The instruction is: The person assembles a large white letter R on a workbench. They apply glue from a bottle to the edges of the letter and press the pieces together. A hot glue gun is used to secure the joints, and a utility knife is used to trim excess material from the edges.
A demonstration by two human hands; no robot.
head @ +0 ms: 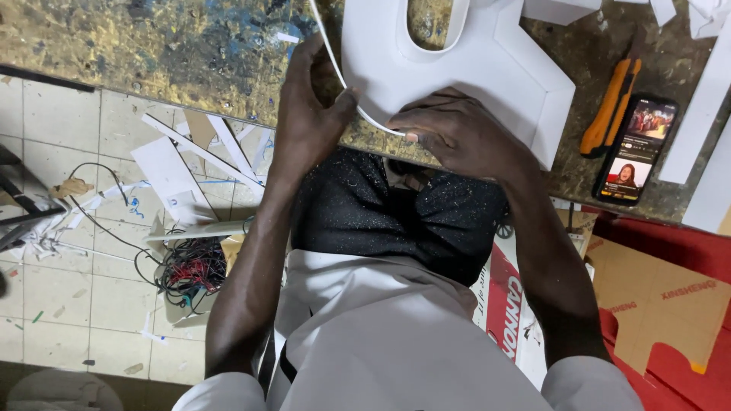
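Left hand (308,114) pinches a thin white strip (329,57) against the edge of the white cut-out panel (464,72) — right hand (457,137) presses just beside that pinch, fingers closed on the strip's end.

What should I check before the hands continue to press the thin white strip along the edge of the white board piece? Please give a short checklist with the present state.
1. Left hand holds the thin white strip at the edge: ok.
2. Right hand presses on the white board piece near its lower edge: ok.
3. Strip lies flush along the edge under the fingers: cannot tell, hidden.
4. Orange utility knife lies apart from both hands: ok.
5. Phone lies apart from the piece, screen lit: ok.
6. Board piece rests fully on the worn tabletop: not ok; its lower part hangs over the table edge.
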